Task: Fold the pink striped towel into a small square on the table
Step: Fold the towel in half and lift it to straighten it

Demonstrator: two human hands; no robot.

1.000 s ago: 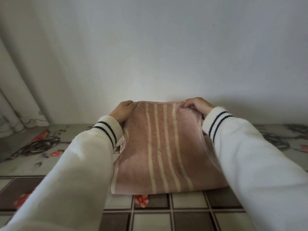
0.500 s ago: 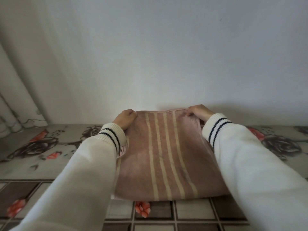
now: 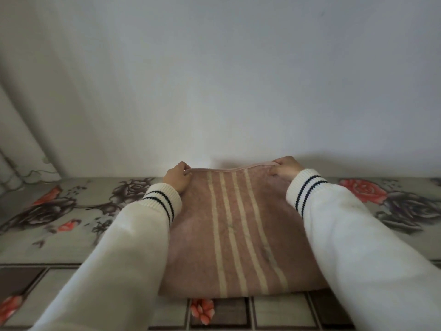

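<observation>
We grip the pink striped towel (image 3: 238, 237) at its two far corners: our left hand (image 3: 176, 179) curls its fingers over the far left corner, and our right hand (image 3: 287, 169) pinches the far right corner, both closed on the cloth. Between our hands the far hem sags slightly, a touch higher at the right grip than at the left. From the grips the towel runs back toward us and lies flat on the table (image 3: 71, 235), its four pale stripes stretching from the held edge to the near edge. Our white sleeves (image 3: 124, 259), their cuffs ringed with two dark bands, flank the towel on either side. The tablecloth carries a print of red and grey roses beside each grip and a brown tile pattern below the towel's near edge. Beyond our hands stands a plain pale wall (image 3: 226, 80), with a curtain (image 3: 19, 151) far off to the left of the left grip.
</observation>
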